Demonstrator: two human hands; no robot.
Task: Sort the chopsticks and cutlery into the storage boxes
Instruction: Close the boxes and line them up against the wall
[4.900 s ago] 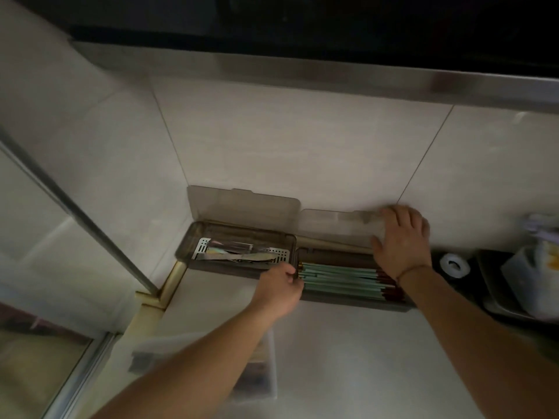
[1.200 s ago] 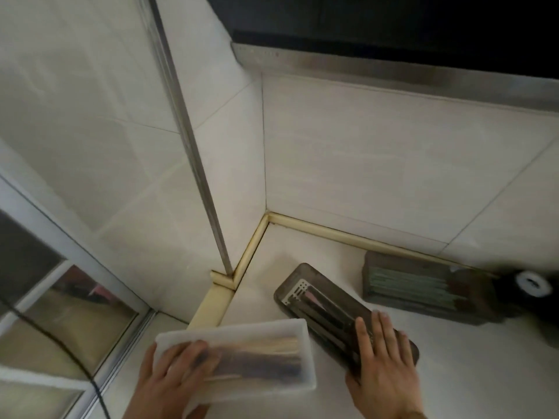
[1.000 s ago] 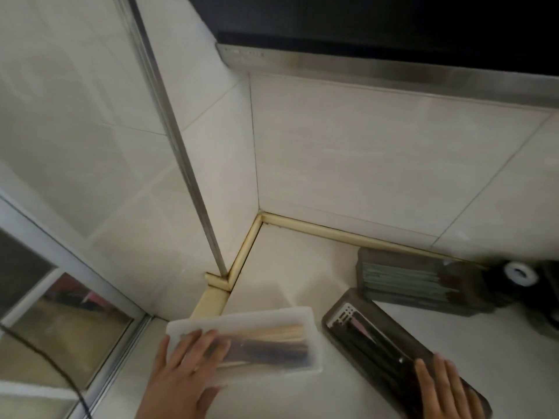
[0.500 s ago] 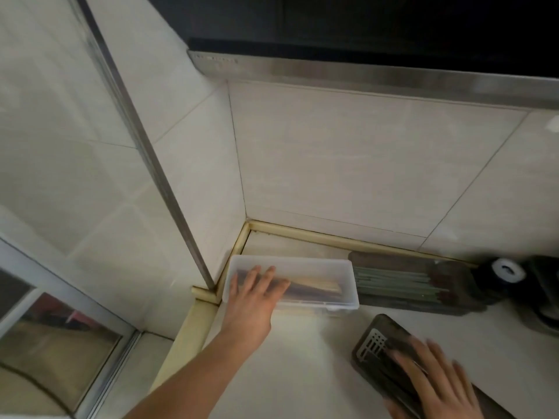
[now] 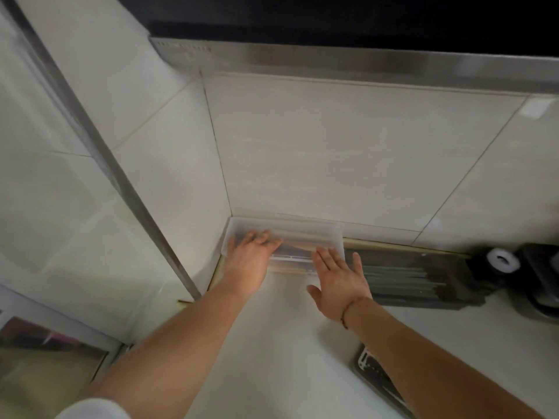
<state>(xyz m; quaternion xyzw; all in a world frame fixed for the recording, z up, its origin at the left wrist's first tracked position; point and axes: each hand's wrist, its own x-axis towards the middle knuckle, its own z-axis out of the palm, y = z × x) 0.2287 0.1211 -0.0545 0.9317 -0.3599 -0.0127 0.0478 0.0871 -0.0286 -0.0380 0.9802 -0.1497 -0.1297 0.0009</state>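
A: What sits nearest on the worktop [image 5: 287, 343]?

B: At the near right, a dark cutlery box [image 5: 378, 378], tilted and partly hidden under the right forearm. What is inside is too dim to name.

A: And the hands?

B: The right hand [image 5: 340, 284] lies flat, fingers [image 5: 334, 257] straight and spread, grasping nothing; the fingertips touch the near right end of the clear plastic box [image 5: 308, 234]. A thin dark band circles that wrist. The left hand [image 5: 249, 263] rests on the left end of the same box, fingers released and laid over its lid, not curled round it.

A: Where is that clear box?

B: At the far left corner of the worktop, against the tiled wall [image 5: 348, 152]. Long pale and dark sticks show faintly through it; they look like chopsticks, but I cannot be sure.

A: Anything beside it?

B: Just to its right, along the wall, a dark box of pale green chopsticks [image 5: 402, 279], lying lengthwise. Further right stands a white ring-shaped object [image 5: 502, 261] on something dark.
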